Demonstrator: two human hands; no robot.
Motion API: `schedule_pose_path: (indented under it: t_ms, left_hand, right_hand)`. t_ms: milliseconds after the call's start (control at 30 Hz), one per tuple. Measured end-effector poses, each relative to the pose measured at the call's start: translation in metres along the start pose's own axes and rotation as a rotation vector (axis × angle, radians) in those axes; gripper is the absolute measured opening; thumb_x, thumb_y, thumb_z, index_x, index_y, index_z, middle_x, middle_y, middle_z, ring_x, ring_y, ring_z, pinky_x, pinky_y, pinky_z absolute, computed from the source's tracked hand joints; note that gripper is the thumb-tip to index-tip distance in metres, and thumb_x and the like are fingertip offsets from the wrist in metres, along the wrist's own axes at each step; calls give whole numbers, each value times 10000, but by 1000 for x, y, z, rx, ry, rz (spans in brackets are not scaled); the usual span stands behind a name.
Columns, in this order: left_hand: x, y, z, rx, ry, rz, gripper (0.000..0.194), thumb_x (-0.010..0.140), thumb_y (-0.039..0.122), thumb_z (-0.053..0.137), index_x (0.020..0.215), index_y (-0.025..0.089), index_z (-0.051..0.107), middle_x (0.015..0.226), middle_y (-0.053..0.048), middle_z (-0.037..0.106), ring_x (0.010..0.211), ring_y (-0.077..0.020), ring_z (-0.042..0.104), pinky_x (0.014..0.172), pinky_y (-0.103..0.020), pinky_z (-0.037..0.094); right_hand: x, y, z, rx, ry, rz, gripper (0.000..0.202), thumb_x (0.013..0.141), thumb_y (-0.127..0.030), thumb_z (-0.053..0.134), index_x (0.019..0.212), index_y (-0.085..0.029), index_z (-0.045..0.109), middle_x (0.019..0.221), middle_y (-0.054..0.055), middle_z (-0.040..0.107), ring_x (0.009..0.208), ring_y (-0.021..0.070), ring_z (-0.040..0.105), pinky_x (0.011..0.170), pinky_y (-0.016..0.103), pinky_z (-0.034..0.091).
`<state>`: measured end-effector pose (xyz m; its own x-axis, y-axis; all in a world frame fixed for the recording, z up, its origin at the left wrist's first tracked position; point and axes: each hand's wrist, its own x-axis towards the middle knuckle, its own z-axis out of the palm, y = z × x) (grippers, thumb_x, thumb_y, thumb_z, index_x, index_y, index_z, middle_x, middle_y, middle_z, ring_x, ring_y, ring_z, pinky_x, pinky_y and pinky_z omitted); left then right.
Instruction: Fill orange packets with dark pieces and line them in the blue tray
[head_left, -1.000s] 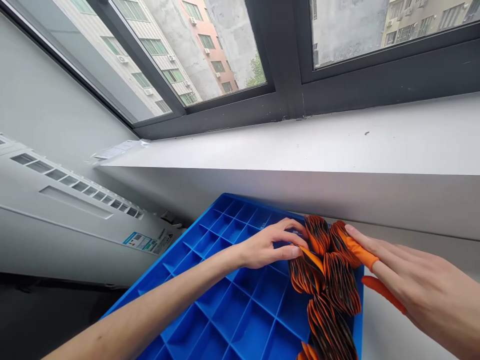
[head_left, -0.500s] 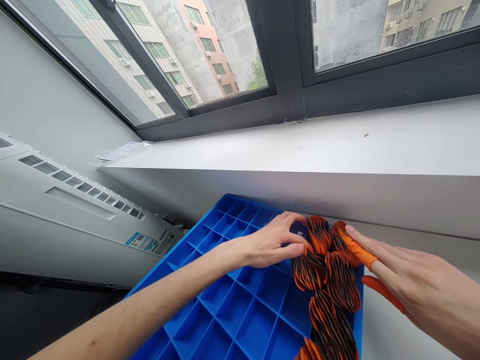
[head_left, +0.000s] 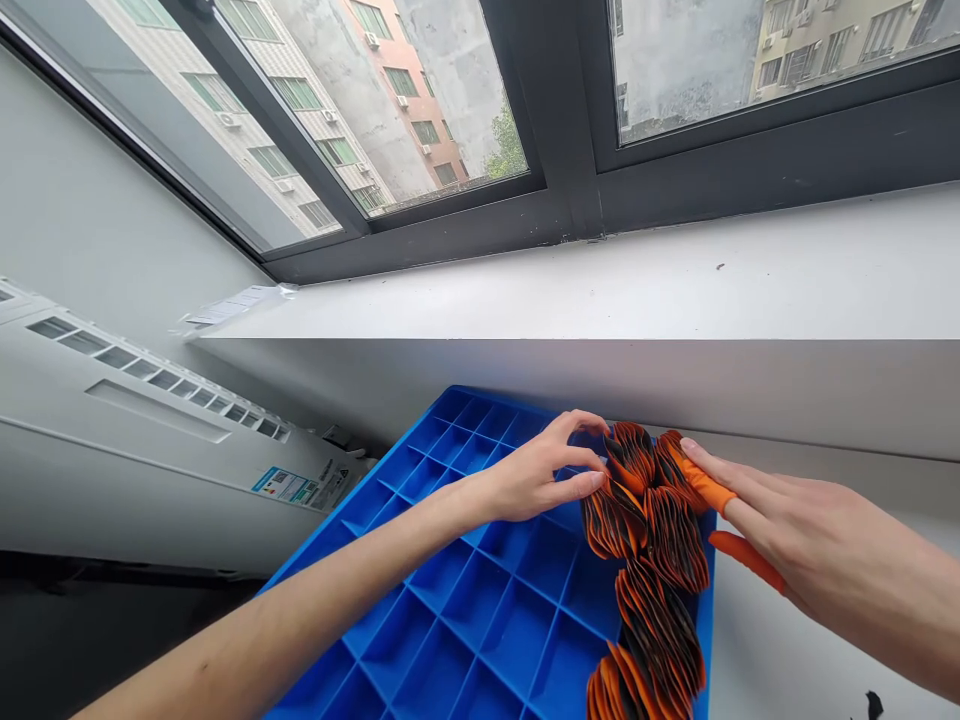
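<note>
A blue divided tray [head_left: 517,630] holds bunches of thin black-and-orange pieces [head_left: 679,540], standing on edge along its right side. What exactly these pieces are I cannot tell. My left hand [head_left: 551,465] reaches over the tray from the left, fingers curved and apart, its tips beside the upper left bunches. Nothing shows between those fingers. On the right, my right hand [head_left: 802,540] wears orange finger covers [head_left: 705,482] on a finger and the thumb. Its fingers are stretched out, with the tips against the upper right bunch.
Behind the tray runs a white window sill [head_left: 525,300] below a dark window frame [head_left: 562,190]. A white air conditioner [head_left: 150,440] stands at the left. Papers [head_left: 232,305] lie at the sill's left end. A small black object [head_left: 874,705] shows at the lower right.
My left hand's fingers have opened, and the dark piece with a white mark seen between them is no longer visible there. My right hand stays against the bunch. The view has shifted slightly.
</note>
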<state>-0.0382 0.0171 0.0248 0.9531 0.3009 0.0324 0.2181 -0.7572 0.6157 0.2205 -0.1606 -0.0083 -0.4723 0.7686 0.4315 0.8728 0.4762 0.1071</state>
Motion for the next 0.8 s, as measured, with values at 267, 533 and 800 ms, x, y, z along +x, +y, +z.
schedule_pose_path:
  t_ms: [267,533,800]
  left_hand:
    - [-5,-13,3,-52,-58,-27,378,1023,476,484,1166,237,741,1622,-52,369,1538,-294,256,1263,-480,258]
    - [7,-8,-12,-5,-313,-135,478,1045,547,358,1279,300,694,1682,34,181,1580,-318,25,1284,-540,110]
    - [11,-10,-8,-25,-328,-103,491,1028,566,396,1299,270,678,1677,-7,227,1581,-303,46,1287,-511,117]
  right_hand:
    - [-1,-1,2,-19,34,-21,511,987,-125,368,1487,-65,454,1575,87,372,1253,221,593,967,320,590]
    - [1,-1,-1,16,27,-32,512,977,-112,404,1484,-64,461,1558,120,397,1316,226,540,983,323,580]
    - [-2,-1,-3,-1,2,-17,487,994,-146,447,1472,-61,475,1537,138,430,1227,244,608,858,326,619]
